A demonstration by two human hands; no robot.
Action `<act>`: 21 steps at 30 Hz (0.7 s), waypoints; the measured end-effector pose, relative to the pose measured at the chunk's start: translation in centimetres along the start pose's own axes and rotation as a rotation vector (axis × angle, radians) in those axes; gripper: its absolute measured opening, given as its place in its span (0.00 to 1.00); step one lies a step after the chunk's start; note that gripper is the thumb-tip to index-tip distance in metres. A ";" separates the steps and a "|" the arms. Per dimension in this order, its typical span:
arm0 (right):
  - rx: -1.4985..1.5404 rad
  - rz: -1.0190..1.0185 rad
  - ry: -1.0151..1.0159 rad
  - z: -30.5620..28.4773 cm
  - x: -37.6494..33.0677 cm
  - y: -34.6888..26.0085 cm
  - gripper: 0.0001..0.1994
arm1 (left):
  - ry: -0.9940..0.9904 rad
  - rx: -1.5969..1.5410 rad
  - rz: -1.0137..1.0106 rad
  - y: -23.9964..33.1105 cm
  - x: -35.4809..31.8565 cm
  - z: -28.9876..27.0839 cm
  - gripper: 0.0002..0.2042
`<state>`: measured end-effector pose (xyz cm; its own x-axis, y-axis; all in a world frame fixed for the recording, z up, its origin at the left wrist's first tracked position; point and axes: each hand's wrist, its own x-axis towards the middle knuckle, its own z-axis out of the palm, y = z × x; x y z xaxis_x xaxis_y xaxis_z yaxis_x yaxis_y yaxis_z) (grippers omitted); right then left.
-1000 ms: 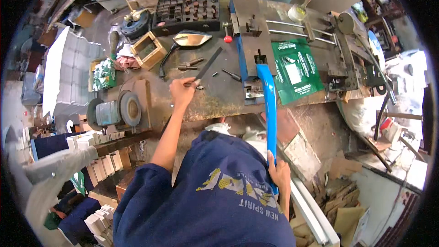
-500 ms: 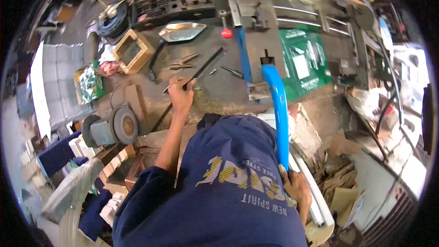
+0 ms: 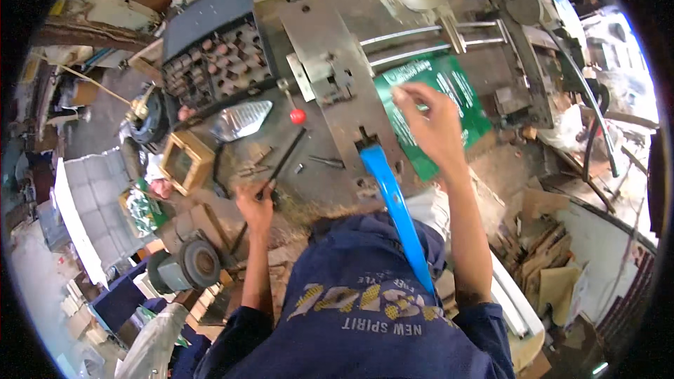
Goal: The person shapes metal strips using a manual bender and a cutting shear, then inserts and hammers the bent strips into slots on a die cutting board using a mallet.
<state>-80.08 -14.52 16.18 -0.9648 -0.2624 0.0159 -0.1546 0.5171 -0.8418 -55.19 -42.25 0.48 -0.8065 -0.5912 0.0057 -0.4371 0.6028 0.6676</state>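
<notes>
While a wooden box (image 3: 203, 170) sits at left, the left hand (image 3: 254, 205) grips a dark bar (image 3: 288, 156) slanting over the table (image 3: 309, 186); rightward, a blue lever (image 3: 397, 216) projects from a steel machine (image 3: 357, 111); the right hand (image 3: 434, 125), partly curled, overlies a green packet (image 3: 469, 102), its grip indeterminable.

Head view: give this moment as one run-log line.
left hand: grips dark bar | right hand: over green packet, grip unclear | blue lever: unheld
</notes>
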 end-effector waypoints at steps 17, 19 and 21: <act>-1.339 -0.620 -0.501 20.6 2.4 -6.7 0.39 | 0.058 -0.134 -0.110 0.1 -0.4 -2.4 0.11; -1.411 -0.743 -0.359 21.2 2.6 -6.0 0.26 | 0.074 -0.135 -0.149 0.8 -1.0 -3.2 0.11; -1.439 -0.754 -0.487 20.9 3.2 -6.6 0.20 | 0.059 -0.141 -0.291 1.5 -1.3 -4.0 0.10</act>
<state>-77.73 -35.82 10.46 -0.4845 -0.8438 -0.2309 -0.8333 0.3647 0.4155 -53.27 -42.70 4.45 -0.6293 -0.7604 -0.1604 -0.5832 0.3257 0.7442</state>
